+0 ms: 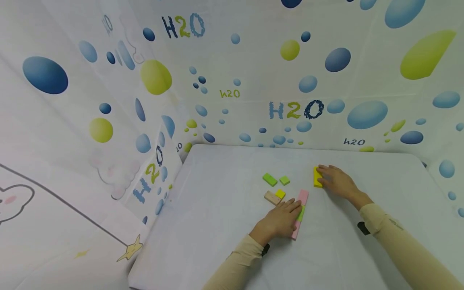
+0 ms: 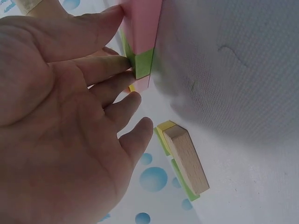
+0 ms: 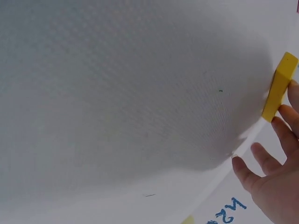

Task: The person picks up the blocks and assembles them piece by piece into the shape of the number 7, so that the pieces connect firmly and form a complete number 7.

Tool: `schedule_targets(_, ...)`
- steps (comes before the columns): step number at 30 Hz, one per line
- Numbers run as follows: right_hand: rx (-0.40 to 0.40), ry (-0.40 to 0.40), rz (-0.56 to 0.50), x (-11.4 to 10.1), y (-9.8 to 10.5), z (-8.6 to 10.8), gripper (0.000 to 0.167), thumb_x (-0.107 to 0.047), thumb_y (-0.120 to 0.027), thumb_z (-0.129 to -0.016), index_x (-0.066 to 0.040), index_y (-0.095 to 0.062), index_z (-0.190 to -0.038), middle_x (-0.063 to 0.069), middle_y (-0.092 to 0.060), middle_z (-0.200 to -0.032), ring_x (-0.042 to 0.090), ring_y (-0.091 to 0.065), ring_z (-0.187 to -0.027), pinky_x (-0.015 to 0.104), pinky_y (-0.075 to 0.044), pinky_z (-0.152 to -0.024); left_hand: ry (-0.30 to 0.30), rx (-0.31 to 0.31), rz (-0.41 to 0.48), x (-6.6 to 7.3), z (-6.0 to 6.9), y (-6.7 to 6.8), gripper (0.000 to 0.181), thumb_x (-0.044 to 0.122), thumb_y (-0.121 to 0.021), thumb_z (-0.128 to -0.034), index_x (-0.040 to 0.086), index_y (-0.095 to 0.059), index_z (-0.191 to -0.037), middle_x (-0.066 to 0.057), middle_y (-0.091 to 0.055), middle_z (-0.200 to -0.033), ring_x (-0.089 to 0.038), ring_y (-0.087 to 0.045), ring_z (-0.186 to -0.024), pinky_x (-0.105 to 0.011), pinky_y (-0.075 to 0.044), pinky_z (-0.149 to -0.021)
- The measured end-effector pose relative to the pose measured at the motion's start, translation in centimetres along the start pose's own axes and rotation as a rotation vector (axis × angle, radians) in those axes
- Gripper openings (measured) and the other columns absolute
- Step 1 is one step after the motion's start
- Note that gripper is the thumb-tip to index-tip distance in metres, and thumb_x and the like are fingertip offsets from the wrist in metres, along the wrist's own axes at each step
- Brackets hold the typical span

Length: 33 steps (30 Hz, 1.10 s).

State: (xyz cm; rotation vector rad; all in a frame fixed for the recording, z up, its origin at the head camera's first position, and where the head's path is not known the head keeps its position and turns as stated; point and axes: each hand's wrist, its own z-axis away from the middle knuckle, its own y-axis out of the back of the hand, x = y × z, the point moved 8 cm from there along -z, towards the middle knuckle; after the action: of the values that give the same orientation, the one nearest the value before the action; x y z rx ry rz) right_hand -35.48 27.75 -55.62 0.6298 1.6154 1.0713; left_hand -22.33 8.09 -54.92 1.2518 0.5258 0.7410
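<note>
A straight row on the table has a pink block point(image 1: 303, 196) at its far end, a green block point(image 1: 301, 213) in the middle and another pink block point(image 1: 295, 231) nearest. My left hand point(image 1: 280, 220) lies along the row's left side. In the left wrist view, its thumb touches a pink block point(image 2: 142, 25) and fingertips touch the green block point(image 2: 144, 63), not wrapped round them. Farther right, my right hand point(image 1: 338, 182) touches a yellow block point(image 1: 317, 178). The right wrist view shows relaxed, spread fingers, some against one side of the yellow block point(image 3: 280, 87).
Left of the row, a wooden block point(image 1: 272, 197) and a small yellow block point(image 1: 280, 194) sit side by side. Beyond them lie a green block point(image 1: 270, 179) and a smaller green one point(image 1: 284, 180). Printed sheets rise behind the white table point(image 1: 203, 225) and at its left.
</note>
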Motion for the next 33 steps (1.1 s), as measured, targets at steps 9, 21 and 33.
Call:
schedule_targets(9, 0.023, -0.05, -0.012, 0.3, -0.1, -0.5, 0.054, -0.024, -0.067, -0.103, 0.004, -0.054, -0.147, 0.026, -0.046, -0.156, 0.056, -0.032, -0.145, 0.071, -0.026, -0.115, 0.016, -0.013, -0.014, -0.2, -0.6, -0.9, 0.069, 0.036, -0.061, -0.1037, 0.021, -0.033, -0.165, 0.01, -0.024, -0.171, -0.009, -0.018, -0.158, -0.027, -0.02, -0.125)
schedule_targets(21, 0.069, -0.116, -0.032, -0.5, 0.1, -0.7, 0.052, -0.024, -0.071, -0.1, 0.004, -0.058, -0.142, 0.027, -0.051, -0.15, 0.054, -0.04, -0.141, 0.067, -0.03, -0.115, 0.023, -0.006, -0.022, -0.2, -0.5, -0.9, 0.068, 0.035, -0.061, -0.1032, 0.021, -0.034, -0.164, 0.01, -0.024, -0.171, -0.008, -0.02, -0.157, -0.026, -0.02, -0.125)
schedule_targets(33, 0.084, -0.116, -0.029, -1.4, -0.4, -0.9, 0.053, -0.027, -0.076, -0.097, 0.003, -0.063, -0.138, 0.026, -0.056, -0.147, 0.05, -0.047, -0.137, 0.065, -0.035, -0.113, 0.013, -0.006, -0.008, 0.2, 0.1, 0.1, 0.068, 0.032, -0.063, -0.1023, 0.018, -0.037, -0.163, 0.007, -0.027, -0.171, -0.01, -0.022, -0.157, -0.027, -0.022, -0.124)
